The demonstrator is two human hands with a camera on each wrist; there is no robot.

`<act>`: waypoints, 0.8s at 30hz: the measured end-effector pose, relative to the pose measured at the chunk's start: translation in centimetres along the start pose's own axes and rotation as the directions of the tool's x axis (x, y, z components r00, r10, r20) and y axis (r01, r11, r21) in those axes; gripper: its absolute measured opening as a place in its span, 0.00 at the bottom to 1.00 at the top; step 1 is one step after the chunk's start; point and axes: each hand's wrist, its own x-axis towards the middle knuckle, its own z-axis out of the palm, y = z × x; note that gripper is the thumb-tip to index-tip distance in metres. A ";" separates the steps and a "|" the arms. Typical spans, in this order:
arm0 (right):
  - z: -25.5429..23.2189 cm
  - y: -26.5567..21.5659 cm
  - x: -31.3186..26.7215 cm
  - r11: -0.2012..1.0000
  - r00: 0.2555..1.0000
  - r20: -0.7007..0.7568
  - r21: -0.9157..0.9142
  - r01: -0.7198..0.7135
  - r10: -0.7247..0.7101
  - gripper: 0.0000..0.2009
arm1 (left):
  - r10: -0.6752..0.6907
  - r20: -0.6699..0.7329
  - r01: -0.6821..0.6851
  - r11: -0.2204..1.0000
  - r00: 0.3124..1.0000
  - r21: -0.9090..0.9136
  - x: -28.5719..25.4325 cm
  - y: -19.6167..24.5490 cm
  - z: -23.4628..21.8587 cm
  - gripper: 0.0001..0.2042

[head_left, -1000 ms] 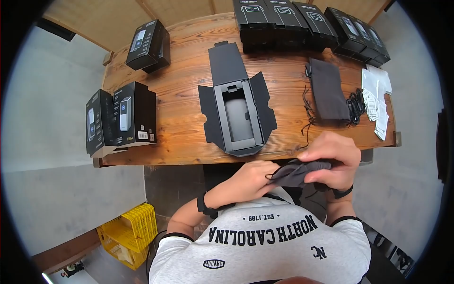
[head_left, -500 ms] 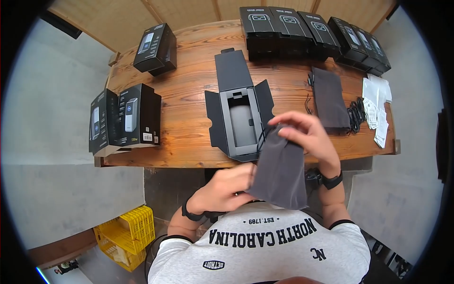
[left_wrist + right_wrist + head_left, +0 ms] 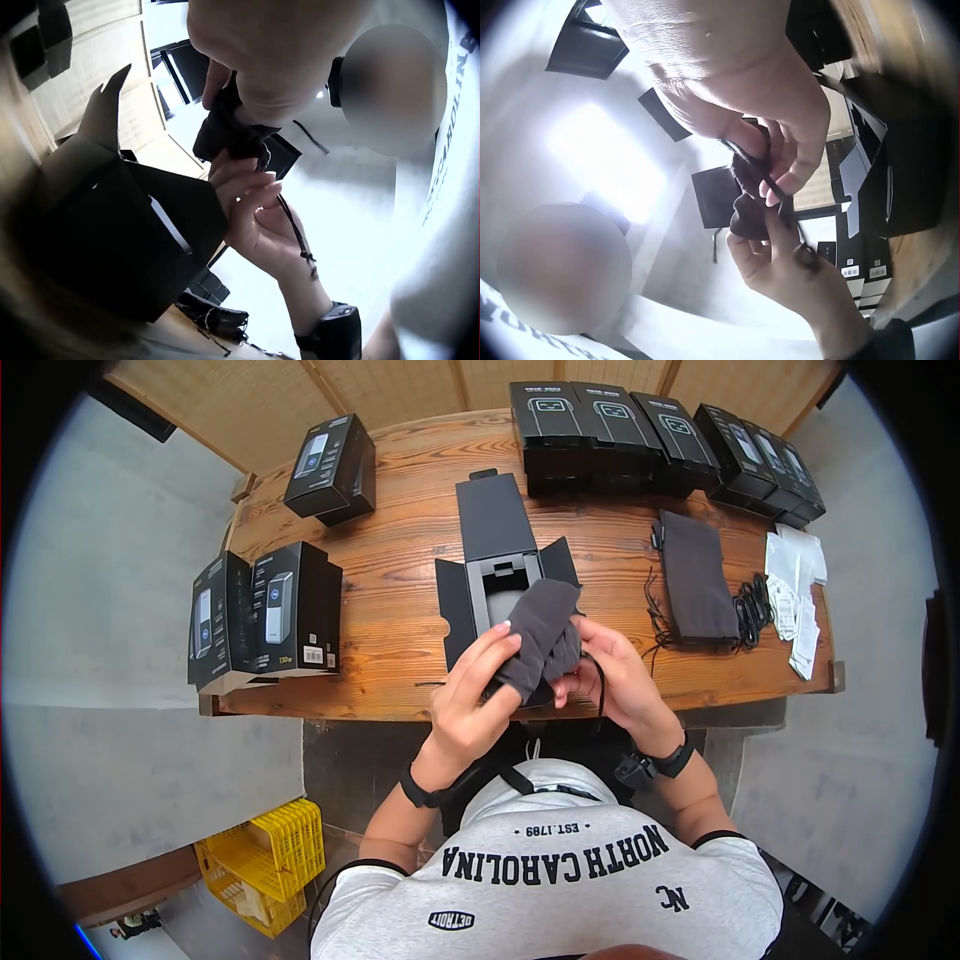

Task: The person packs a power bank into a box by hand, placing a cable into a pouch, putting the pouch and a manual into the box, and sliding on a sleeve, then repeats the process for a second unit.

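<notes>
Since half a second ago, the dark-grey, soft-cloth drawstring pouch (image 3: 545,622) has shifted from about 4 o'clock to the middle of the head view, both hands with it, and is now bunched rather than flat. The wide brown wooden desk (image 3: 400,560) fills the ground towards 12 o'clock. On it, tall black card boxes with line drawings (image 3: 615,450) stand at 1 o'clock, and a pair of black printed boxes (image 3: 290,615) at 9 to 10. The open matte-black card box (image 3: 495,515) lies at 12 o'clock, and the pouch is held over its near half; contact is unclear. At the pouch's 7 o'clock, the left hand (image 3: 475,695) has a pinching grip on the cloth; at its 4 o'clock, the right hand's (image 3: 615,672) curled grip pinches the gathered mouth, a thin black cord (image 3: 601,685) looping across. The step in hand looks like gathering that mouth; next, probably, comes securing the cord while the cloth stays pinched.
</notes>
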 end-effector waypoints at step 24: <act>0.5 0.9 4.8 -0.338 0.725 0.344 -0.927 0.162 -0.597 0.12 | -0.311 0.533 -0.103 0.786 0.787 0.610 -0.3 -0.2 4.1 0.14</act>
